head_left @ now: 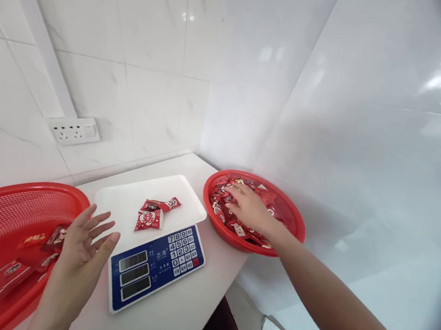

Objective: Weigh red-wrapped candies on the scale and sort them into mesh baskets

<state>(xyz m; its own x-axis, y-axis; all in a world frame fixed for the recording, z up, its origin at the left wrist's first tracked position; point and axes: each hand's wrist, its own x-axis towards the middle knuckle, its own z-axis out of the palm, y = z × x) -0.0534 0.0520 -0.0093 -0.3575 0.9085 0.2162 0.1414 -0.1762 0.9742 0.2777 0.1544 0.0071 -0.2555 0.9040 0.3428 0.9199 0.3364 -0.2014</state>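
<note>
Head view: baskets (pixel 285 216) flank the scale (pixel 155 257), probably for easy reach. Left hand (pixel 84 248) spread, empty; right hand (pixel 250 208) among packets (pixel 239 230), grip unclear.

Scale (pixel 160 254) between two baskets (pixel 21 223) (pixel 214 226)

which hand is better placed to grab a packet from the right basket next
Right, likely: the right hand is at the packets in the right basket; the left hand is open beside the left basket, across the scale.

The right hand (pixel 250 209) probably hides some packets (pixel 239 229)
</note>
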